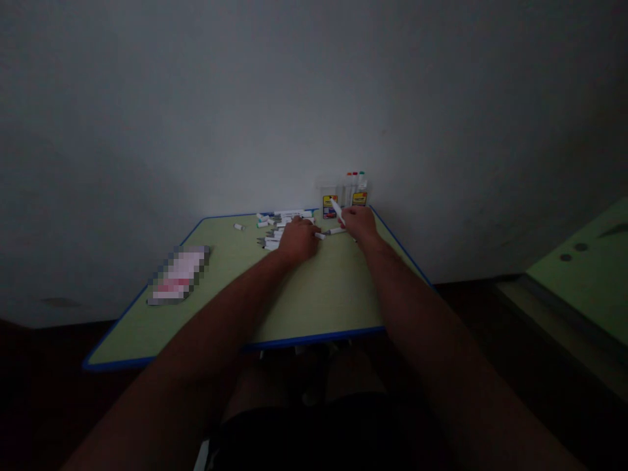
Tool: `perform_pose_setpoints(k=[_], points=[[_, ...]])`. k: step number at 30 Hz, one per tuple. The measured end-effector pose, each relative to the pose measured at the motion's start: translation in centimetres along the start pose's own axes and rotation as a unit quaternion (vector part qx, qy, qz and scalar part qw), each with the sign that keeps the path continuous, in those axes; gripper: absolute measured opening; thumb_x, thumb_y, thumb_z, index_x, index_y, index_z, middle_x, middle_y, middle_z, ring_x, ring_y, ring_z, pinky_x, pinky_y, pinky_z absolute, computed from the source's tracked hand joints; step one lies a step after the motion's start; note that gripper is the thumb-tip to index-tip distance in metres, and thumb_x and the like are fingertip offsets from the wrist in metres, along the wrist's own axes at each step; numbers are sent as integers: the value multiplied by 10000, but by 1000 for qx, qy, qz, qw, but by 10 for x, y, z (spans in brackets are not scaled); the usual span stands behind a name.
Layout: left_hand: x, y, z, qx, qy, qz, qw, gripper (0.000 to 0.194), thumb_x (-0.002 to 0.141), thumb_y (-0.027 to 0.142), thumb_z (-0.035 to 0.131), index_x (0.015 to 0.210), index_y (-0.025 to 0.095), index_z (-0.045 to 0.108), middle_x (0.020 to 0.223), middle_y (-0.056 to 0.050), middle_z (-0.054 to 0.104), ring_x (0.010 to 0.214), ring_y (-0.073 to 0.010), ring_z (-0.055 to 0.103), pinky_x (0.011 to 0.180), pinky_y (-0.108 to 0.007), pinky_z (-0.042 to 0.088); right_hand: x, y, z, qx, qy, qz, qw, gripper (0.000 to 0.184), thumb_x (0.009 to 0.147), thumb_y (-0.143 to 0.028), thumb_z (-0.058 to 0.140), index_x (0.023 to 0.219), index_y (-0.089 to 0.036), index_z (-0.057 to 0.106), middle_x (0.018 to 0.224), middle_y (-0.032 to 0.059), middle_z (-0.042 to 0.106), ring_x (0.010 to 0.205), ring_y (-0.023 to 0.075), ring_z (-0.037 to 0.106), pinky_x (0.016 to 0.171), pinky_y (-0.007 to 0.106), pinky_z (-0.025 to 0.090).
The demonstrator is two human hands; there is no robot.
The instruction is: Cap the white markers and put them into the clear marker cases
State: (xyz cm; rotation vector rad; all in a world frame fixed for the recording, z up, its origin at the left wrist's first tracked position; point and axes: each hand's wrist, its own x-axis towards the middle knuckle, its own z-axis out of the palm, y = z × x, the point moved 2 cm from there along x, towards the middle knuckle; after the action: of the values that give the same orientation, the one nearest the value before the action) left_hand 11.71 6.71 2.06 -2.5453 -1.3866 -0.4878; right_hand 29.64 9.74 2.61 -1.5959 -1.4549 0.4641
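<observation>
Markers, white-bodied, are occupying the far end of the green desk (314,301). Nearest us, we are seeing a blurred pinkish item (177,275) lying flat by the desk's left edge, well apart from everything else. Farther in, we are resting our left hand (298,239) on the loose pile of markers (277,226), fingers curled down over it; whether they are gripping one we cannot tell. Our right hand (360,224) is pinching a single marker (336,209), holding it tilted, its tip pointing up and left. One stray cap (239,227) is lying left of the pile. Farthest, a clear marker case (345,193) is standing upright against the wall (314,98), several coloured caps showing above its rim.
</observation>
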Motion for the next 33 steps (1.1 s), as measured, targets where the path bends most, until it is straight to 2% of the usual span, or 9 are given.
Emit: perform_pose_setpoints(k=[6, 9, 16, 19, 22, 26, 29, 33], points=[[8, 6, 5, 21, -28, -25, 999, 336, 830, 236, 543, 1046, 188, 795, 1069, -154, 726, 1042, -329, 573, 879, -453, 443, -2, -5, -1, -2, 4, 3, 1000, 254, 848, -218, 550, 882, -147, 792, 848, 86, 763, 887, 214, 735, 776, 275, 542], [8, 12, 2, 5, -34, -20, 999, 285, 800, 213, 572, 977, 180, 793, 1020, -144, 739, 1025, -323, 582, 871, -440, 448, -3, -7, -1, 1, 7, 0, 1000, 253, 847, -210, 549, 894, -145, 789, 866, 92, 764, 914, 219, 732, 789, 280, 541], [5, 24, -2, 9, -63, -1, 998, 261, 805, 193, 558, 972, 196, 758, 910, -122, 731, 980, -301, 625, 844, -415, 465, -4, -8, -2, 38, 7, 5, 999, 227, 844, -213, 569, 866, -135, 780, 825, 80, 754, 853, 206, 734, 763, 274, 547], [-1, 22, -13, -34, -38, 13, 999, 267, 833, 207, 548, 1015, 178, 741, 940, -117, 731, 971, -276, 634, 867, -395, 472, -9, -12, -3, 88, -6, 28, 996, 194, 846, -202, 587, 841, -126, 765, 758, 63, 735, 745, 184, 723, 682, 253, 545], [-13, 9, -28, -122, 13, -27, 992, 259, 850, 253, 565, 1043, 178, 720, 979, -98, 731, 914, -230, 645, 846, -360, 488, -17, -18, -3, 174, -35, 52, 983, 133, 849, -178, 619, 832, -117, 736, 726, 48, 715, 647, 153, 691, 599, 232, 534], [-36, -21, -38, -257, 31, -133, 957, 173, 812, 274, 613, 913, 170, 707, 806, -53, 714, 758, -187, 638, 729, -327, 501, -28, -26, 4, 291, -114, 96, 945, 49, 854, -99, 650, 819, -128, 669, 687, 10, 682, 583, 122, 661, 572, 231, 550], [-53, -39, -37, -374, 45, -199, 904, 99, 775, 237, 635, 831, 164, 672, 681, -17, 666, 631, -149, 605, 645, -295, 495, -37, -33, 9, 333, -161, 114, 922, 85, 862, -53, 664, 851, -135, 646, 688, 3, 686, 570, 109, 656, 589, 246, 573], [-66, -51, -31, -490, 59, -239, 836, 74, 741, 212, 675, 800, 169, 664, 613, 3, 625, 551, -119, 562, 588, -274, 475, -47, -40, 13, 335, -199, 126, 912, 103, 871, -25, 667, 881, -123, 638, 722, 29, 706, 572, 116, 666, 575, 258, 582]])
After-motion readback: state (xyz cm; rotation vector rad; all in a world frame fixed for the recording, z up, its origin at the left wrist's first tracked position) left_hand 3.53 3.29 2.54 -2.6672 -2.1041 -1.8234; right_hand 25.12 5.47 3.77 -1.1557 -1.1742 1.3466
